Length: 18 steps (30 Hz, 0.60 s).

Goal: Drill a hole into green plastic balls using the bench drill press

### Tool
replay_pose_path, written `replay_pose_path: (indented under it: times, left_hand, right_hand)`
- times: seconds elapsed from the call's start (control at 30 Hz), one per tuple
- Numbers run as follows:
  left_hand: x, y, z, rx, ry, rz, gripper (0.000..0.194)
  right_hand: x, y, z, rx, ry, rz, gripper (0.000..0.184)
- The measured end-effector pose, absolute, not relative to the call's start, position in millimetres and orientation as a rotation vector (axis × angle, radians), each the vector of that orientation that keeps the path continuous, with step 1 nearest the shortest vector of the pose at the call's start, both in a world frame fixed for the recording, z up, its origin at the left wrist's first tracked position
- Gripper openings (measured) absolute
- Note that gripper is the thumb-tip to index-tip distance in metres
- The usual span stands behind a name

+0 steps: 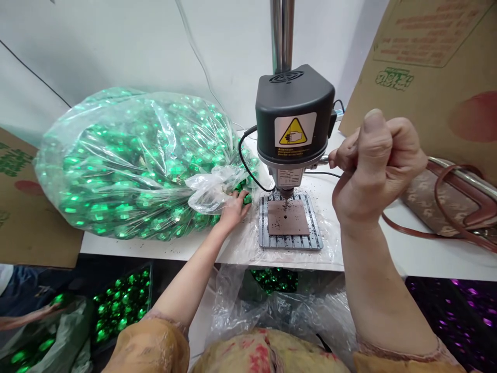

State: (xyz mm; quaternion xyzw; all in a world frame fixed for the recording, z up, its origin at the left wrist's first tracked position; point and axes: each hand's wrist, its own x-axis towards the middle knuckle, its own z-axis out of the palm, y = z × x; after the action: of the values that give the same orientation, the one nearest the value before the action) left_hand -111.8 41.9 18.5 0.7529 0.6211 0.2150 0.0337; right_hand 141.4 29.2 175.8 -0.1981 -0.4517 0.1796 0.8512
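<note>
Clamps right hand (380,160) on lever (322,160) of drill press (295,111); rests left hand (235,206) against green beads (247,198) at mouth of bag (205,185); cannot tell if gripping any.

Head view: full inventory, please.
Table: 1, white, mid-view
Drill press: 1, black and grey, centre
Lever: 1, silver, on press's right
Base plate: 1, grey, under drill press
Board: 1, brown, on base plate
Specks: many, dark, on board and table
Bag: 1, clear, table's left
Green pieces: uncounted, green, in bag, lower left, below table
Purple pieces: uncounted, purple, lower right
Cardboard boxes: 2, brown, left and right
Handbag: 1, brown and beige, table's right
Cables: several, black and white, near press
Plastic sheet: clear, below table
Sack: 1, greyish, lower left
Co-worker's hand: 1, by sack
Garment front: 1, yellow and red, bottom
Sleeves: 2, mustard, bottom
Left hand: 1, at bag's gathered end
Right hand: 1, around lever
</note>
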Motion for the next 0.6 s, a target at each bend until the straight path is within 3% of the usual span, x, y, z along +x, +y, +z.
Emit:
replay_pose_path:
  times: [0.07, 0.23, 0.43, 0.6]
  left_hand:
    - [-109.8, 38.1, 22.0, 2.296, 1.821, 0.881, 0.036]
    - [-90.6, 11.9, 26.7, 2.026, 1.690, 1.441, 0.051]
    - [-49.3, -12.7, 21.0, 1.429, 1.195, 1.325, 0.059]
    - [-39.3, -1.6, 12.1, 1.459, 1.208, 1.258, 0.063]
  right_hand:
    - [142.0, 27.3, 175.1, -0.433, -0.979, 0.387, 0.039]
    - [142.8, 27.0, 174.0, -0.439, -0.984, 0.373, 0.040]
    - [141.0, 25.7, 175.4, -0.443, -0.954, 0.367, 0.040]
    - [140.6, 23.7, 175.6, -0.477, -0.980, 0.368, 0.039]
